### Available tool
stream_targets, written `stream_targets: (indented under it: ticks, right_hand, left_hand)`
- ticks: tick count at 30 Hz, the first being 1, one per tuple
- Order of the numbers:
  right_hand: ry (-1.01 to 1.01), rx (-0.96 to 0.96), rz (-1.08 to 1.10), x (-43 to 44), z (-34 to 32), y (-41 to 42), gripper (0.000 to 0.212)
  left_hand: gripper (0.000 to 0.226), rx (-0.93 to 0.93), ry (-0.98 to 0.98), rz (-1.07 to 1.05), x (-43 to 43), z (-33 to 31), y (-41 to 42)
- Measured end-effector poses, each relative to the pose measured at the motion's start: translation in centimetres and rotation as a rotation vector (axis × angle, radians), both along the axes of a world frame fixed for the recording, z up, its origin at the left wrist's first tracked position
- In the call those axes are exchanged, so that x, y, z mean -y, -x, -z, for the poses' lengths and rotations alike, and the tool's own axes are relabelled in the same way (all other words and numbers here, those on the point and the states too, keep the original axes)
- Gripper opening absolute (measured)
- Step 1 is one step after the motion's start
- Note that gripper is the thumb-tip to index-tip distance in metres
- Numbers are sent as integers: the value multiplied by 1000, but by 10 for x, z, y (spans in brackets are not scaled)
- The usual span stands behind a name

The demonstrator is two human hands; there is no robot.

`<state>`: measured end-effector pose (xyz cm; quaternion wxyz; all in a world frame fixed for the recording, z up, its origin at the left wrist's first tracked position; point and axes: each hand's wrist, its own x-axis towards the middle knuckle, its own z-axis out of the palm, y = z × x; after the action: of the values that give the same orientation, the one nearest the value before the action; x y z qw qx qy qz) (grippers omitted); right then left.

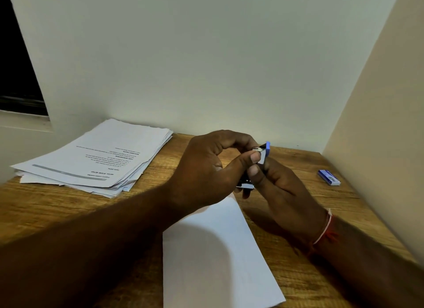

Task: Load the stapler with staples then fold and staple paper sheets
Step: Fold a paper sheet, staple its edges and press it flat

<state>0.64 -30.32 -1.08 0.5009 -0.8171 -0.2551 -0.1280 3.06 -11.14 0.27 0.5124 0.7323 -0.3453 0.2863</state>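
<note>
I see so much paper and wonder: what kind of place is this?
Probably a study or office corner: a wooden desk, a stack of printed papers, a stapler and a box of staples.

1 stapler (266, 148) | 1 staple box (329, 177) | 1 paper stack (96, 156) | 1 sheet (215, 250)

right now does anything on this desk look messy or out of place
Only the paper stack at the back left of the desk: its sheets are fanned out, edges poking out unevenly. The staple box and single sheet look fine.
</note>
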Motion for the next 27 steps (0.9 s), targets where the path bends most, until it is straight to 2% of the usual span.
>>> stream_targets:
  ticks: [5, 13, 19, 23, 27]
  right_hand:
    - [-24, -1, -30, -2, 1, 0, 42]
    - [-80, 38, -14, -8, 4, 3, 33]
    - [-124, 68, 7, -12, 4, 7, 37]
    - [-157, 70, 10, -15, 2, 11, 27]
    - [-174, 71, -9, -15, 1, 12, 29]
  left_hand:
    - [2, 39, -10, 9, 0, 0, 0]
    - [7, 106, -26, 1, 2, 0, 0]
    - [8, 114, -33, 7, 3, 0, 1]
    - [9, 150, -25, 9, 4, -1, 3]
    - [11, 155, -26, 6, 4, 0, 3]
